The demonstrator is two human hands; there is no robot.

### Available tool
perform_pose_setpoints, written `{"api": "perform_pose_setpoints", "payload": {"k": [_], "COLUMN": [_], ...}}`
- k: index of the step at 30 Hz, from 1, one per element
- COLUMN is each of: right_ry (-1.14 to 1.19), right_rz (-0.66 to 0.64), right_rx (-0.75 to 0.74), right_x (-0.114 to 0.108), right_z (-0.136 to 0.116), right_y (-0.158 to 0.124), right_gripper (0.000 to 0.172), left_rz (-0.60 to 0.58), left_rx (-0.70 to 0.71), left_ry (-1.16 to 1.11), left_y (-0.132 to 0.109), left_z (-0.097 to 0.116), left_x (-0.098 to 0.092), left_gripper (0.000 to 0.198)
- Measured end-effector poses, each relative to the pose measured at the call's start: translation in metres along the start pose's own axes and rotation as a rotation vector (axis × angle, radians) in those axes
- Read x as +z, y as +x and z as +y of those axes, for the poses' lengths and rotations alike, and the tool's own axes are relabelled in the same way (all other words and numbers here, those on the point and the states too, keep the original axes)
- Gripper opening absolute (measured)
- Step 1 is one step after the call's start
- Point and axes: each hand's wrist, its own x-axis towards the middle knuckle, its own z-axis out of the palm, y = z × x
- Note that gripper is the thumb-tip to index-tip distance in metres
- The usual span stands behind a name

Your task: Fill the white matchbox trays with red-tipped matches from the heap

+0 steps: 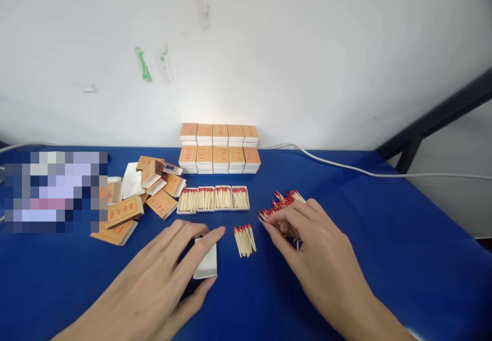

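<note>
My left hand (169, 269) lies over a white empty matchbox tray (207, 263) on the blue table, fingers curled round it. My right hand (307, 243) rests on a loose heap of red-tipped matches (282, 202), fingertips pinched at the heap's near left edge. A small bundle of matches (245, 239) lies between the two hands. Behind it stands a row of several filled trays (213, 198).
Closed orange matchboxes (219, 148) are stacked in two rows against the white wall. Empty orange sleeves and white trays (148, 192) lie scattered at the left. A white cable (346, 167) runs along the table's back right. A blurred patch covers the far left.
</note>
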Motion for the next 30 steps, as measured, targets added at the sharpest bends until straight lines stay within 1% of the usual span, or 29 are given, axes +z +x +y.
{"api": "perform_pose_setpoints", "payload": {"k": [3, 7, 10, 13, 17, 20, 23, 26, 30], "right_ry": [0.107, 0.289, 0.476, 0.636, 0.760, 0.785, 0.714, 0.614, 0.562], "right_rz": [-0.023, -0.013, -0.036, -0.062, -0.100, -0.136, -0.210, -0.274, -0.281], "right_rx": [0.093, 0.233, 0.384, 0.461, 0.481, 0.482, 0.463, 0.411, 0.355], "right_x": [-0.003, -0.009, -0.012, -0.012, -0.009, -0.008, -0.010, -0.010, -0.002], "right_z": [-0.001, -0.003, -0.005, -0.005, -0.004, -0.005, -0.011, -0.020, -0.026], "right_y": [0.003, 0.006, 0.008, 0.008, 0.012, 0.018, 0.024, 0.028, 0.029], "right_gripper": [0.021, 0.016, 0.023, 0.030, 0.029, 0.030, 0.032, 0.026, 0.022], "left_rz": [0.019, 0.040, 0.035, 0.047, 0.048, 0.038, 0.027, 0.015, 0.003], "left_rx": [-0.002, 0.000, 0.001, 0.006, 0.004, -0.002, -0.006, -0.023, -0.043], "left_ry": [-0.016, -0.026, -0.030, -0.034, -0.043, -0.052, -0.062, -0.080, -0.111], "left_y": [0.000, 0.003, 0.005, 0.006, 0.005, 0.003, 0.001, 0.000, -0.002], "left_z": [0.000, 0.001, 0.002, 0.003, 0.001, 0.000, -0.001, -0.001, 0.000], "left_x": [-0.001, -0.003, -0.004, -0.004, -0.001, 0.001, 0.003, 0.004, 0.004], "left_gripper": [0.052, 0.050, 0.050, 0.049, 0.049, 0.052, 0.059, 0.063, 0.065]}}
